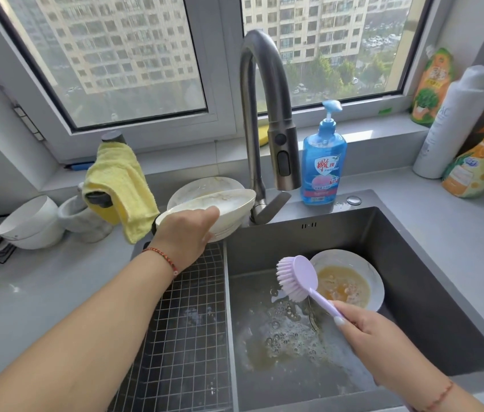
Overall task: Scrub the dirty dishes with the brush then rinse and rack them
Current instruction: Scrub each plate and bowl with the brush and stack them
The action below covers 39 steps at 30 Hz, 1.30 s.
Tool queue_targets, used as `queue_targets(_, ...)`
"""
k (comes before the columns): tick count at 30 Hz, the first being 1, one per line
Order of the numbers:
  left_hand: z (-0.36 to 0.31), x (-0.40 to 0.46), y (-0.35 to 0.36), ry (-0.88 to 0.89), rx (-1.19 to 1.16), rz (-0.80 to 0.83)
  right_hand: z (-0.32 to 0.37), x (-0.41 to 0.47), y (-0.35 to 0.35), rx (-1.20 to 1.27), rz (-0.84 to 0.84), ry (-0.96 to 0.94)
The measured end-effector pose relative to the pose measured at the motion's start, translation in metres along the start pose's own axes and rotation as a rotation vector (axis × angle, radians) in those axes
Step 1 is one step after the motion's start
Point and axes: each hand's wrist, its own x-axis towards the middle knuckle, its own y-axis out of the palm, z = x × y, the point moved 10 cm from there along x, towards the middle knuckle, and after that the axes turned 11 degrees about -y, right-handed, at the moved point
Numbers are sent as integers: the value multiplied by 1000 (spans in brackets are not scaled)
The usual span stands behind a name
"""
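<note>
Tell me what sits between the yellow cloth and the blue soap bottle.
In the head view, the stacked dirty plates, gripped by the left hand, and the faucet lie between the cloth and bottle.

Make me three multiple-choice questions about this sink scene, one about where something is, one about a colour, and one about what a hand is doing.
1. Where does the white bowl with yellow residue lie?
A. inside the dark sink basin
B. on the windowsill
C. on the wire grid rack

2. What colour is the long-handled plastic dish brush?
A. green
B. lilac
C. red

3. What is the left hand doing?
A. pressing the soap pump
B. hanging idle
C. gripping the tilted dirty white plate

Answers: 1 A, the bowl sits on the basin floor. 2 B, head and handle are pale purple. 3 C, its fingers wrap the plate's rim; the right hand holds the brush.
</note>
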Motion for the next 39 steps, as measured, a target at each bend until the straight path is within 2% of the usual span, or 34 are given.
queue_targets(8, 15, 13, 25, -3, 83, 33, -8, 1, -1, 16, 5, 45)
queue_targets(39, 25, 13, 72, -31, 85, 130, -8, 8, 3, -20, 2, 74)
